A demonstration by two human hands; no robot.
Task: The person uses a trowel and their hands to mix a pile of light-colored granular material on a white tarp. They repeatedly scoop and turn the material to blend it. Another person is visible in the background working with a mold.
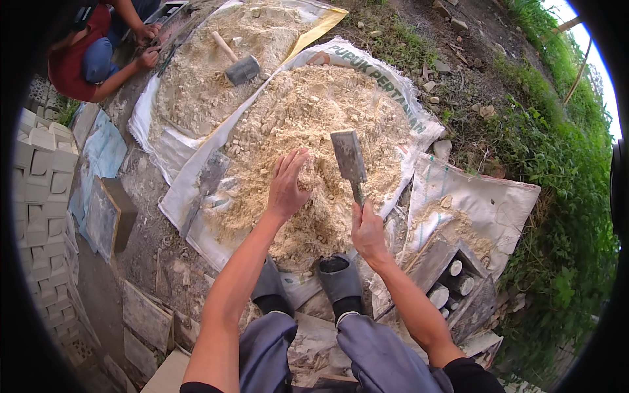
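Observation:
My right hand [368,230] is wrapped round the handle of a rectangular trowel [350,156]. Its flat grey, dirt-smeared blade points away from me, above the pale mixture. My left hand [288,186] is stretched out over the heap, thumb apart from the other fingers, with no tool in it. Whether its far edge touches the material is unclear. Beneath both hands lies a crumbly heap of tan, sandy material [282,118], spread on a white woven sack [409,98]. The heap reaches down to my dark shoes.
A mallet [241,69] lies on a second sandy heap at the back left. Another person [77,69] crouches beyond it. Moulded pale blocks [39,177] are stacked at far left. A wooden mould box [452,285] with round cylinders stands right, beside green plants [557,177].

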